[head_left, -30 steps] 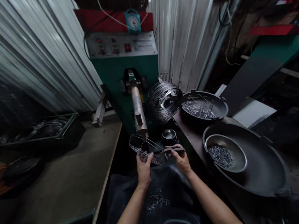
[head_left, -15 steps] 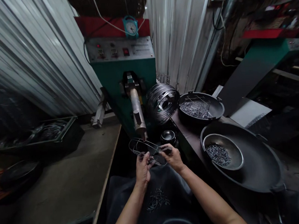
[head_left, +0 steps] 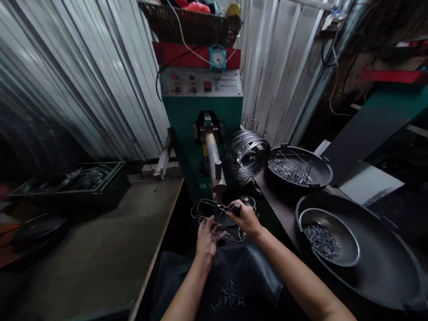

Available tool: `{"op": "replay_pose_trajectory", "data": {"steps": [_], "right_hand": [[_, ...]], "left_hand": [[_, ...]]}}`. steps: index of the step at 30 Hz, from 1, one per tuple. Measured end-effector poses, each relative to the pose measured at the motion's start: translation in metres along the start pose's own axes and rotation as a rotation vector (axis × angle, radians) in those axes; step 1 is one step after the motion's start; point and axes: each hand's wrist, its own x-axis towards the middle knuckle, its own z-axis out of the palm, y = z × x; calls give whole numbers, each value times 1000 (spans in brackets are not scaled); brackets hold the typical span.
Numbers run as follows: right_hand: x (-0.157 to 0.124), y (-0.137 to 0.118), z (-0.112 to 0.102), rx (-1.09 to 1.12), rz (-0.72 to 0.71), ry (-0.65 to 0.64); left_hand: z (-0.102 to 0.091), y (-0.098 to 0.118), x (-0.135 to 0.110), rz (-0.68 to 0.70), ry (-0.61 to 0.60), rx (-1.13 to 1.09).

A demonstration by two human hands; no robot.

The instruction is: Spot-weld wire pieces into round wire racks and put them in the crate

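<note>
A wire frame [head_left: 201, 204] with rounded loops sits just under the tip of the machine's metal arm [head_left: 217, 172]. My left hand [head_left: 206, 238] grips the near left side of the frame, thumb up and fingers partly spread beneath. My right hand [head_left: 248, 220] is closed at the frame's right side, close to the arm's tip. A small dark piece [head_left: 235, 208] shows at its fingertips; I cannot tell what it is. A small glow shows where the tip meets the wire. Short metal pieces [head_left: 228, 296] lie in a heap on the dark apron [head_left: 258, 274] over my lap.
Behind stands a green machine [head_left: 181, 116] with a clock [head_left: 217, 57] on it. A wire coil [head_left: 246, 156] hangs at its right. Farther right are a pan of wire parts [head_left: 291, 167] and a large pan [head_left: 385, 261] holding a metal bowl [head_left: 353, 241]. A crate [head_left: 105, 180] stands left.
The view has tilted and turned, so the machine sits lower and farther right. My right hand and the frame have come closer to the arm's tip, where a glow now shows.
</note>
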Motion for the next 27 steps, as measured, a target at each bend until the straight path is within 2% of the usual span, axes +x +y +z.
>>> {"op": "replay_pose_trajectory", "data": {"steps": [7, 10, 12, 15, 18, 21, 23, 25, 27], "right_hand": [[24, -6, 4, -33, 17, -35], [21, -8, 5, 64, 50, -23], [11, -4, 2, 227, 107, 42], [-16, 15, -4, 557, 282, 265], [-46, 36, -7, 703, 406, 396], [-66, 43, -6, 685, 402, 412], [-72, 42, -4, 670, 377, 394], [-75, 39, -3, 658, 341, 322], [-77, 38, -2, 634, 305, 264]], "left_hand": [[5, 10, 12, -108, 22, -20], [3, 13, 9, -125, -8, 7], [-2, 10, 2, -96, -29, 51], [-12, -1, -13, 88, 13, 240], [-20, -14, -25, 433, 56, 465], [-20, -23, -28, 654, 21, 607], [-19, -28, -26, 706, 42, 679], [-19, -32, -22, 741, 53, 748], [-20, -36, -17, 805, 24, 860]]}}
